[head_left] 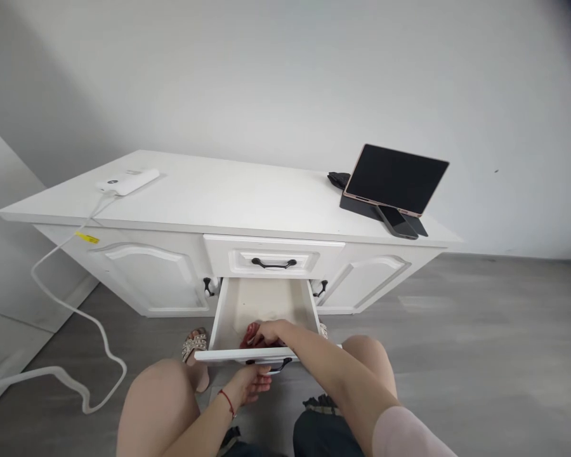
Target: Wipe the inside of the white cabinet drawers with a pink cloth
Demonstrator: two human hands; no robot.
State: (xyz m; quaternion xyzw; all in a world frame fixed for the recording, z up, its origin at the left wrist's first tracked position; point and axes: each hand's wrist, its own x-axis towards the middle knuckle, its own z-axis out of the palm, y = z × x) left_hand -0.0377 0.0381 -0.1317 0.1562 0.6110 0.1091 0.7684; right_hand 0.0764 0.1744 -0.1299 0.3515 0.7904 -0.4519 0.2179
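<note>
- Head view, drawer (271,295): it stands open beneath a closed upper drawer (302,246); the red item (248,336) lies inside, close behind the front panel (221,355).
- Right hand (272,331): reaching over the panel, it touches the red item; its fingertips are partly hidden, so whether they grasp it cannot be told.
- Left hand (251,384): fingers loosely bent just below the handle (284,364), thumb beside it; a firm hold cannot be confirmed.
- Sound technique: the left hand should steady the drawer, the right forearm clear the panel's edge, and the right fingers spread across the red item's bulk, keeping loose folds from snagging.
</note>
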